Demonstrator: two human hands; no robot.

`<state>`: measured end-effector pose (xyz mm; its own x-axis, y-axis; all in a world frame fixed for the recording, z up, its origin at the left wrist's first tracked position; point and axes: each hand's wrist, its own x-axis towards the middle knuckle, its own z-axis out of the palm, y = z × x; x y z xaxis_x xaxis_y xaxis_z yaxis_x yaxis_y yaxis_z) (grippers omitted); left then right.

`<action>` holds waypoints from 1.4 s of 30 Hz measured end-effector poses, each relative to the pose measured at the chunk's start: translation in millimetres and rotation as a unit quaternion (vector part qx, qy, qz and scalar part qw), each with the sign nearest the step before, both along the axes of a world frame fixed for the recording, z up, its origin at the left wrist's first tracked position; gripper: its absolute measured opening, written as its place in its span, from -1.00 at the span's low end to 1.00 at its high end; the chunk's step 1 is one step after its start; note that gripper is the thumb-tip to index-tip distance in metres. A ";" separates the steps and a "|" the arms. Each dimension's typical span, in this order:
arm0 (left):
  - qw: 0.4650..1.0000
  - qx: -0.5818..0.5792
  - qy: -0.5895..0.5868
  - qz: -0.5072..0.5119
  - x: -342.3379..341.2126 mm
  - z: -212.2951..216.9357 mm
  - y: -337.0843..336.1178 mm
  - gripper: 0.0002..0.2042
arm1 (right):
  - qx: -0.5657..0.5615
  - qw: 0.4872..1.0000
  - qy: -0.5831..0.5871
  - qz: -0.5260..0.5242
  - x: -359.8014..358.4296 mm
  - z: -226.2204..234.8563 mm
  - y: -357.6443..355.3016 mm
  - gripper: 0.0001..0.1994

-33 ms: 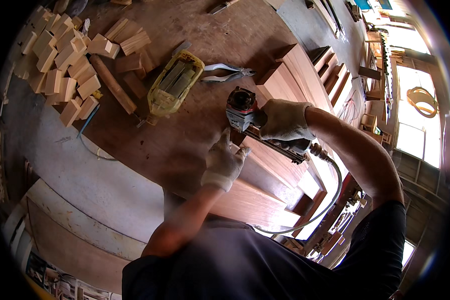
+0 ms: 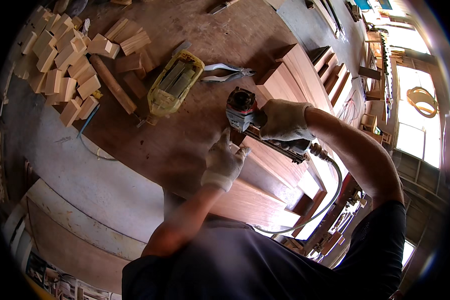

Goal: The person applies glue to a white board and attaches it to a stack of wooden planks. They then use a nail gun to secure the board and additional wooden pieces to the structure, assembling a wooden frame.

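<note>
In a pale work glove, my right hand [image 2: 286, 120] is closed around the handle of an air nail gun [image 2: 240, 116]. The tool has a dark round cap and a grey and red head, and its head is down over the end of the woodwork. A hose [image 2: 339, 187] runs from the handle. My left hand [image 2: 223, 160], also gloved, is at the near end of a reddish-brown wooden board [image 2: 272, 162], thumb and forefinger spread around its end, just beside the nail gun's head. The nail gun partly hides the joint beneath it.
A cut-open yellow plastic jug [image 2: 157, 97] holding grey strips lies beyond my hands, with pincers [image 2: 227, 72] beside it. Several wood blocks [image 2: 67, 55] are piled at the far left, near a round wooden rod [image 2: 112, 84]. More boards [image 2: 297, 75] rest at the right.
</note>
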<state>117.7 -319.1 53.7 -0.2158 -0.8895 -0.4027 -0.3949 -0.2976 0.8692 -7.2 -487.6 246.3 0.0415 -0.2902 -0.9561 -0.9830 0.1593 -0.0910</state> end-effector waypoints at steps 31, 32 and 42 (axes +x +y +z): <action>0.998 0.055 0.009 -0.010 4.6 12.0 -7.8 -0.15 | -0.016 0.996 0.054 -0.071 -16.7 -3.0 -21.0 -0.79; 0.998 0.058 0.013 -0.006 3.9 12.2 -6.7 -0.15 | -0.008 0.995 0.063 -0.075 -15.3 -1.1 -20.6 -0.80; 0.993 0.113 0.025 -0.029 6.8 19.8 -12.8 -0.15 | 0.017 0.993 -0.010 -0.115 -16.2 -1.5 -16.9 -0.73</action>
